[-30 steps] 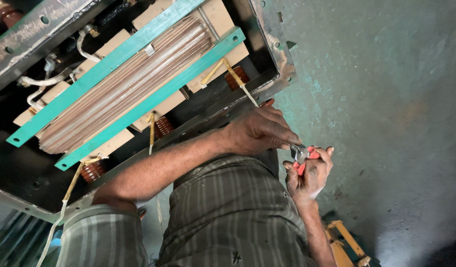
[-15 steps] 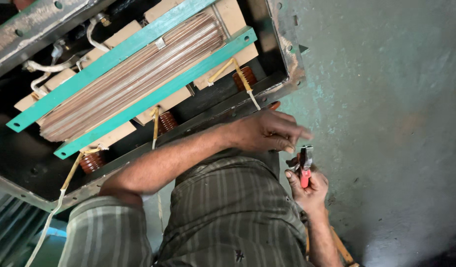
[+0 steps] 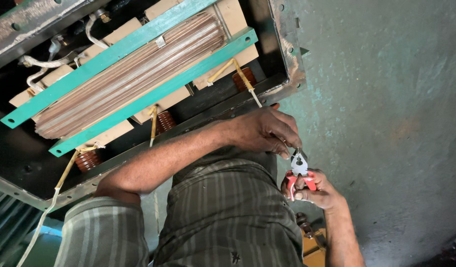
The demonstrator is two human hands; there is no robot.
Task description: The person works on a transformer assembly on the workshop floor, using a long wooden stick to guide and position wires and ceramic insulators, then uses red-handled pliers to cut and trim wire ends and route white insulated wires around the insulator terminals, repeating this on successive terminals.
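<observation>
Two hands meet just right of the black metal frame [image 3: 282, 54]: our left hand [image 3: 261, 132] curls its fingertips together, pinching something too small to make out, while our right hand [image 3: 314, 190] wraps shut around the red-handled pliers [image 3: 299, 170], jaws pointing up at that pinch. We judge a steady squeeze with the left hand braced works best. We see no labels or packages; teal bars [image 3: 154, 96] cross the layered core far left.

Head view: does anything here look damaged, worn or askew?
Yes. The black metal frame around the transformer core shows rust and chipped paint along its corner. The green wall is scuffed and blotchy. The left hand and the right hand holding red-handled pliers look ordinary.
</observation>
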